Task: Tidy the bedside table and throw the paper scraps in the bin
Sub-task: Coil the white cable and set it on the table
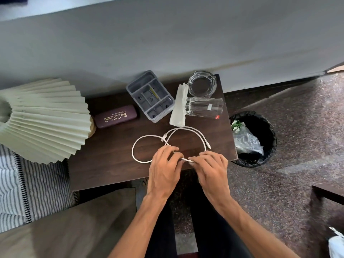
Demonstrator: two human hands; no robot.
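A white cable (136, 146) lies in loops on the dark wooden bedside table (104, 164). My left hand (163, 168) and my right hand (210, 168) both pinch the cable at its near side, close to the table's front edge. Its two plug ends (207, 145) rest on the wood just beyond my right hand. A folded white paper napkin (179, 107) lies farther back, partly under a drinking glass. The black-lined bin (260, 131) stands on the floor right of the table and holds crumpled paper and clear plastic.
A grey divided organiser tray (134, 86), a maroon spectacle case (115, 116), a glass ashtray (202, 83) and a tipped-over drinking glass (204, 107) sit at the back. A pleated cream lamp shade (42, 118) overhangs the left end. A striped bed lies at left.
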